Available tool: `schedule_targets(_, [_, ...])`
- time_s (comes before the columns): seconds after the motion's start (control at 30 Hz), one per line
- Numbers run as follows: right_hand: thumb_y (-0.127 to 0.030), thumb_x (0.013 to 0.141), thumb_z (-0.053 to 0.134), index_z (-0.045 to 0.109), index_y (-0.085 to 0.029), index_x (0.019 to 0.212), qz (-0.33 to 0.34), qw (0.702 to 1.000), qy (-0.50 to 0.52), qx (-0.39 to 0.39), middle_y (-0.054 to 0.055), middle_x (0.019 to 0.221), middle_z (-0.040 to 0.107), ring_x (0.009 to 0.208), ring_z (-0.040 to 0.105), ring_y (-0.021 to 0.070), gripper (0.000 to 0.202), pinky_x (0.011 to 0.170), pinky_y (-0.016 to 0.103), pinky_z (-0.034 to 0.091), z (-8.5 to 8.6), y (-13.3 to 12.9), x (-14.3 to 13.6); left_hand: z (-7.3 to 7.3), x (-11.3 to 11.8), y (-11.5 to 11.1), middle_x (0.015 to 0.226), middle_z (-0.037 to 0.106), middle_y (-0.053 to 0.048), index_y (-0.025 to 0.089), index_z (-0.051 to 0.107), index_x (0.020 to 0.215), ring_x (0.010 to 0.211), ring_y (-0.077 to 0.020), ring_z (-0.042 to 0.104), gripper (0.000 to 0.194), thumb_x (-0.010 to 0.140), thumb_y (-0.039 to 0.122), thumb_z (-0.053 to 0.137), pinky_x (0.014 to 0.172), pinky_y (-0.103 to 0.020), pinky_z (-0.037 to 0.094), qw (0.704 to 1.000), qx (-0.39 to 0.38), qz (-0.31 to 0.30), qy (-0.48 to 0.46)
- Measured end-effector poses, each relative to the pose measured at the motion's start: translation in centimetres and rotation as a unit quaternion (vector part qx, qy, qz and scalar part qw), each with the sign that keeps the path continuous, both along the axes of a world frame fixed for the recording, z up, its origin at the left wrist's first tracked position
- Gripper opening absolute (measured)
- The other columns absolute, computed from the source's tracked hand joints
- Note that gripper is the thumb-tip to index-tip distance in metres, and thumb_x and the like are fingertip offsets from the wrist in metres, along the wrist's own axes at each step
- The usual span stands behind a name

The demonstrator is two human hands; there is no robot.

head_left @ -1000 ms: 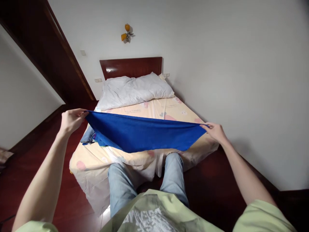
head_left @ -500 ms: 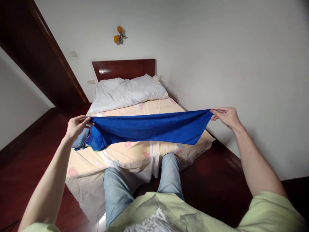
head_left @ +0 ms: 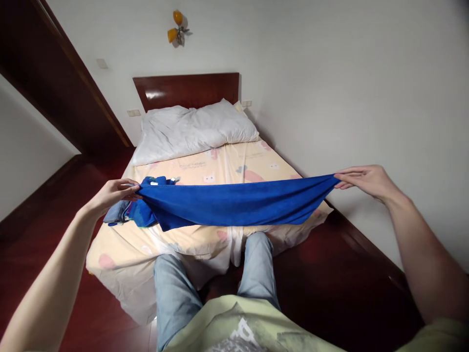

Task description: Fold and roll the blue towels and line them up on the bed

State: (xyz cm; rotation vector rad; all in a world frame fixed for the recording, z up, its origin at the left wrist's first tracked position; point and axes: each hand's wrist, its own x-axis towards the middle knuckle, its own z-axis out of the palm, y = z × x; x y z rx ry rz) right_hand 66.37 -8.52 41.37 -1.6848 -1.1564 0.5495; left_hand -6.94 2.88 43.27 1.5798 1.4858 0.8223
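Observation:
A long blue towel (head_left: 234,203) is stretched sideways in the air between my two hands, its upper edge nearly straight and its lower part hanging loose. My left hand (head_left: 119,191) pinches the left upper corner. The right upper corner is pinched between the thumb and fingers of my right hand (head_left: 361,181). Behind and below the towel's left end, a pile of folded clothes (head_left: 141,214), blue and grey, lies on the bed; the towel and my left hand hide part of it.
The bed (head_left: 205,239) has a cream printed sheet, with a white pillow or quilt (head_left: 198,129) before the dark wooden headboard (head_left: 190,90). My legs (head_left: 256,269) stand against its near edge. A white wall (head_left: 348,98) rises on the right, and dark red floor (head_left: 311,293) surrounds the bed.
My hands have moved farther apart, the right one outward, and the towel is pulled wider. It now hangs slightly lower in view, and more of the clothes pile shows above its edge.

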Motion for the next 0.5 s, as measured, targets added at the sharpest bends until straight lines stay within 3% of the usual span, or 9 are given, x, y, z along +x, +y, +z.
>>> schedule_targets(0.1, [-0.019, 0.071, 0.083, 0.074, -0.006, 0.084, 0.002, 1.0, 0.012, -0.021, 0.022, 0.075, 0.073, 0.064, 0.073, 0.0231, 0.02, 0.079, 0.049, 0.057, -1.0, 2.9, 0.4, -1.4, 0.4, 2.7, 0.084, 0.076, -0.008, 0.017, 0.071, 0.089, 0.08, -0.0242, 0.074, 0.062, 0.051, 0.062, 0.09, 0.079, -0.037, 0.062, 1.0, -0.021, -0.008, -0.003])
schedule_targets(0.27, [-0.003, 0.077, 0.076, 0.071, -0.006, 0.08, -0.002, 0.998, 0.06, -0.019, 0.018, 0.075, 0.074, 0.065, 0.074, 0.02, 0.006, 0.086, 0.044, 0.058, -3.7, 9.8, 0.3, -5.0, 2.4, 8.4, 0.079, 0.075, -0.012, 0.014, 0.069, 0.084, 0.079, -0.0288, 0.075, 0.061, 0.049, 0.058, 0.091, 0.082, -0.045, 0.063, 0.999, -0.013, 0.007, -0.05])
schedule_targets(0.37, [-0.006, 0.074, 0.08, 0.07, -0.007, 0.077, -0.022, 0.997, 0.072, 0.018, 0.014, 0.07, 0.073, 0.06, 0.072, 0.0179, 0.01, 0.083, 0.041, 0.06, -5.4, 14.2, 0.3, -6.5, 3.9, 11.7, 0.078, 0.075, -0.012, 0.013, 0.067, 0.082, 0.078, -0.0285, 0.075, 0.056, 0.053, 0.055, 0.089, 0.082, -0.044, 0.063, 0.997, 0.024, 0.037, -0.063])
schedule_targets(0.5, [-0.024, 0.074, 0.083, 0.072, -0.006, 0.08, -0.072, 0.99, 0.04, 0.112, 0.02, 0.083, 0.075, 0.061, 0.071, 0.0169, 0.022, 0.076, 0.036, 0.062, -6.7, 18.6, 0.4, -6.6, 4.9, 14.9, 0.086, 0.076, -0.01, 0.014, 0.071, 0.086, 0.089, -0.0274, 0.075, 0.042, 0.068, 0.05, 0.078, 0.086, -0.039, 0.061, 0.988, 0.133, 0.081, -0.01])
